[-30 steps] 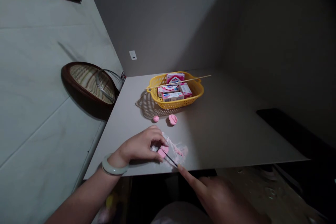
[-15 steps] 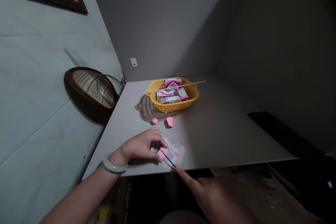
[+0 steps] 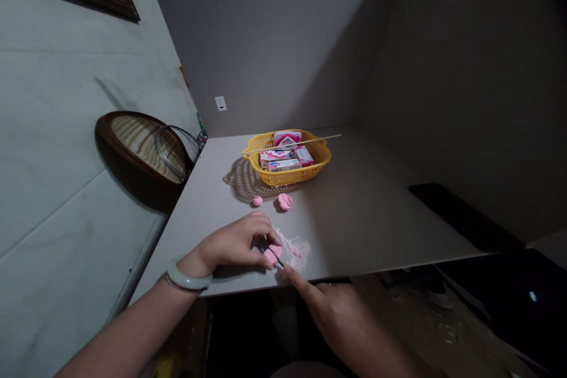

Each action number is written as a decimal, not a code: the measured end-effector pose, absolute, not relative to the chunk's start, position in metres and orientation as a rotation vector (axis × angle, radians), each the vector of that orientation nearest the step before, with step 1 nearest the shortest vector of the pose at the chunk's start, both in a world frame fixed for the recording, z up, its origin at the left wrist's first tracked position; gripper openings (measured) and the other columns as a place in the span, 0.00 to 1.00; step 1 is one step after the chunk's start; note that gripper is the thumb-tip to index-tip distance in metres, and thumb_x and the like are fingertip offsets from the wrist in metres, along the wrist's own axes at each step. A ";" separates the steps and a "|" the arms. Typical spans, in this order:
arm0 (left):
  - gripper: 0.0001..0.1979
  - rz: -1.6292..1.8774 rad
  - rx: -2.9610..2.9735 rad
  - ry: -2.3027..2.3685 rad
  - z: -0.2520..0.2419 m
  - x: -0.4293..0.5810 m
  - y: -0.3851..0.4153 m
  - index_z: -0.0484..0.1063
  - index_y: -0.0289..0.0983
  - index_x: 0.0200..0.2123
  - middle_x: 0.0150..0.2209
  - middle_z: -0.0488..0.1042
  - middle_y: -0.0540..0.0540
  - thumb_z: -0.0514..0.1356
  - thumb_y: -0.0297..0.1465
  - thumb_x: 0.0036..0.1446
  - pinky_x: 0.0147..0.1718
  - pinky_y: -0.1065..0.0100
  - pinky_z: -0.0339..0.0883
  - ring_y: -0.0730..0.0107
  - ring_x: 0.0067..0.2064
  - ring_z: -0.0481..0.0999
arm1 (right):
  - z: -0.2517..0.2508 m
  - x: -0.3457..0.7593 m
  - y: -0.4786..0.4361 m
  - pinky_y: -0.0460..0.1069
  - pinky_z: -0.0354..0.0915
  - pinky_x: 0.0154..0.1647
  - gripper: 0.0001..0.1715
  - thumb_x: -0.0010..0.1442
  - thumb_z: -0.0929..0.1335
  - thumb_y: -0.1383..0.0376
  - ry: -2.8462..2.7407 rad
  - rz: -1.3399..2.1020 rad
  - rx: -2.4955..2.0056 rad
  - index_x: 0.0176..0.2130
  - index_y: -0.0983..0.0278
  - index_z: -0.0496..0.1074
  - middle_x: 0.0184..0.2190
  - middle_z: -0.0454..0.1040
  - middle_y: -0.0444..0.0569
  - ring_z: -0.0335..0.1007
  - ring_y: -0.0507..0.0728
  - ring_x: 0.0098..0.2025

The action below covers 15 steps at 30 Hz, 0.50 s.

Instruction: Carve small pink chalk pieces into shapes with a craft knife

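My left hand (image 3: 245, 242), with a pale bangle on its wrist, pinches a small pink clay-like piece (image 3: 273, 254) against the table near its front edge. My right hand (image 3: 330, 301) is closed round a thin dark tool (image 3: 277, 257), its index finger stretched along it; the handle is hidden in the palm. The tool's far end lies across the top of the pink piece. To the right of it, pink crumbs and a whitish smear (image 3: 296, 251) cover the table. Farther back are a small pink ball (image 3: 257, 201) and a larger grooved pink piece (image 3: 285, 202).
A yellow plastic basket (image 3: 295, 177) holding several pink-and-white boxes (image 3: 284, 164) stands at the back of the table (image 3: 354, 212). A thin stick (image 3: 310, 142) lies across its rim. A dark flat object (image 3: 460, 212) lies at the right edge. A brown-rimmed round item (image 3: 133, 153) leans at left.
My right hand has come closer to the pink piece, and less of the dark tool shows between them. My left hand keeps its hold. The whole view has shifted slightly.
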<state>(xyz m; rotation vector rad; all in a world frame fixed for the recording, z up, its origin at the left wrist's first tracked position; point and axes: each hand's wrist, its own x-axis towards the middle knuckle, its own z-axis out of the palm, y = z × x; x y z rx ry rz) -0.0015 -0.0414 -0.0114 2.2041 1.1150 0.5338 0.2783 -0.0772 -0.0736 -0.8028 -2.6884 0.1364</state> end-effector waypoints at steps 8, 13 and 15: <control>0.16 0.524 2.212 1.106 -0.010 0.001 -0.043 0.80 0.40 0.45 0.38 0.78 0.47 0.71 0.40 0.55 0.51 0.63 0.63 0.63 0.44 0.72 | -0.075 0.308 -0.088 0.45 0.46 0.18 0.48 0.53 0.65 0.77 -2.657 -0.009 -0.857 0.69 0.53 0.63 0.18 0.72 0.36 0.61 0.50 0.15; 0.17 0.551 2.210 1.142 -0.011 -0.002 -0.042 0.80 0.39 0.45 0.40 0.77 0.45 0.70 0.42 0.55 0.51 0.62 0.65 0.62 0.45 0.73 | -0.071 0.276 -0.075 0.46 0.50 0.19 0.47 0.48 0.65 0.80 -2.718 0.051 -0.799 0.66 0.63 0.68 0.21 0.76 0.41 0.68 0.52 0.18; 0.19 0.573 2.187 1.146 -0.011 -0.003 -0.042 0.80 0.38 0.46 0.41 0.77 0.44 0.70 0.44 0.55 0.50 0.63 0.65 0.62 0.45 0.73 | -0.072 0.269 -0.071 0.45 0.53 0.21 0.45 0.49 0.65 0.81 -2.678 0.087 -0.801 0.64 0.63 0.71 0.21 0.77 0.42 0.70 0.52 0.19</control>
